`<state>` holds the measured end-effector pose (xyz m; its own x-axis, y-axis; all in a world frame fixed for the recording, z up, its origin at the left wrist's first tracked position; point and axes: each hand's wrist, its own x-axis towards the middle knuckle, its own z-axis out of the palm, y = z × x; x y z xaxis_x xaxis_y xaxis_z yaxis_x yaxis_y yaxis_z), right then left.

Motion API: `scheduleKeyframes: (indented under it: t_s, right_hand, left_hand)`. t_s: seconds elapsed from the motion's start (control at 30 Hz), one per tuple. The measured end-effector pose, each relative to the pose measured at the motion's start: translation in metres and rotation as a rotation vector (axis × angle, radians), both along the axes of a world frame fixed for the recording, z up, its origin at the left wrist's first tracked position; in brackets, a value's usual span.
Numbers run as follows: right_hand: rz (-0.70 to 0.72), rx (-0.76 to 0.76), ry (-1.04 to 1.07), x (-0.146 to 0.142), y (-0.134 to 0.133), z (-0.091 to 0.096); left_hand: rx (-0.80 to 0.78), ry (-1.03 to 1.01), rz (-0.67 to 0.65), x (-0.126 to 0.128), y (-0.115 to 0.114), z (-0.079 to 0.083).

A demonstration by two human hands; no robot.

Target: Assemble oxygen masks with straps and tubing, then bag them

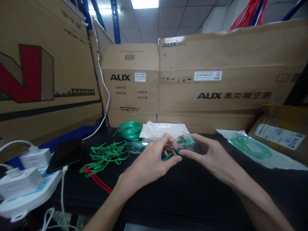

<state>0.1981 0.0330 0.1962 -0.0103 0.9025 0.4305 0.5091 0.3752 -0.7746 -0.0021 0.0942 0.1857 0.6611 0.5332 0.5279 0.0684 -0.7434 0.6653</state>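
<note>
In the middle of the head view, my left hand point(154, 157) has its thumb and fingers closed on a thin green elastic strap point(166, 157). My right hand point(209, 152) meets it from the right, its thumb near the strap and its fingers curled around a clear, green-tinted plastic piece point(190, 144). My fingers hide much of that piece, so its full shape does not show. Another clear plastic piece point(134, 147) lies on the black table just behind my left hand. A tangled heap of green elastic straps point(108, 154) lies to the left, with a red cord point(98, 180) by it.
Behind my hands are a coil of green tubing point(130, 130) and white plastic bags point(163, 130). A bag with green tubing point(251, 149) lies right. At left are a black phone point(66, 155) and power strip point(31, 195). Cardboard boxes point(209, 83) wall the back.
</note>
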Motion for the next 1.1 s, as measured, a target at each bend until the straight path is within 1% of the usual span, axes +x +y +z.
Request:
scheduleKeyframes:
  t_s: [0.1, 0.17, 0.2, 0.23, 0.27, 0.37, 0.43, 0.5, 0.57, 0.67, 0.77, 0.9, 1.1]
  right_hand:
    - [-0.145, 0.037, -0.135, 0.016, -0.001, 0.004]
    - [-0.194, 0.069, -0.181, 0.026, -0.003, 0.005]
    - [-0.198, 0.086, -0.19, 0.029, -0.004, 0.005]
    - [-0.192, 0.099, -0.194, 0.031, -0.004, 0.005]
    - [-0.183, 0.108, -0.194, 0.033, -0.004, 0.004]
    - [-0.153, 0.094, -0.182, 0.034, -0.001, 0.0]
    - [-0.127, 0.078, -0.174, 0.031, 0.001, -0.002]
    - [-0.088, 0.06, -0.184, 0.029, 0.002, -0.002]
    - [-0.038, 0.042, -0.194, 0.027, 0.001, 0.0]
    - [0.014, 0.033, -0.195, 0.026, -0.001, 0.002]
    - [0.034, 0.037, -0.193, 0.028, 0.0, 0.002]
    - [0.03, 0.038, -0.183, 0.031, 0.001, -0.001]
    - [0.051, 0.045, -0.151, 0.03, 0.0, 0.0]
  left_hand:
    - [0.099, 0.005, 0.123, -0.008, 0.005, 0.007]
    - [0.183, 0.057, 0.302, -0.017, 0.02, 0.017]
    - [0.224, 0.106, 0.42, -0.022, 0.032, 0.023]
    - [0.256, 0.213, 0.57, -0.028, 0.046, 0.029]
    - [0.247, 0.27, 0.649, -0.033, 0.063, 0.036]
    - [0.172, 0.45, 0.805, -0.045, 0.117, 0.048]
    - [0.097, 0.605, 0.836, -0.047, 0.147, 0.048]
    - [0.039, 0.743, 0.826, -0.046, 0.167, 0.043]
    - [0.022, 0.833, 0.812, -0.043, 0.176, 0.034]
    - [0.045, 0.896, 0.815, -0.039, 0.179, 0.024]
    - [0.066, 0.901, 0.836, -0.038, 0.178, 0.022]
    - [0.057, 0.845, 0.865, -0.041, 0.184, 0.027]
    - [-0.055, 0.65, 0.85, -0.053, 0.199, 0.041]
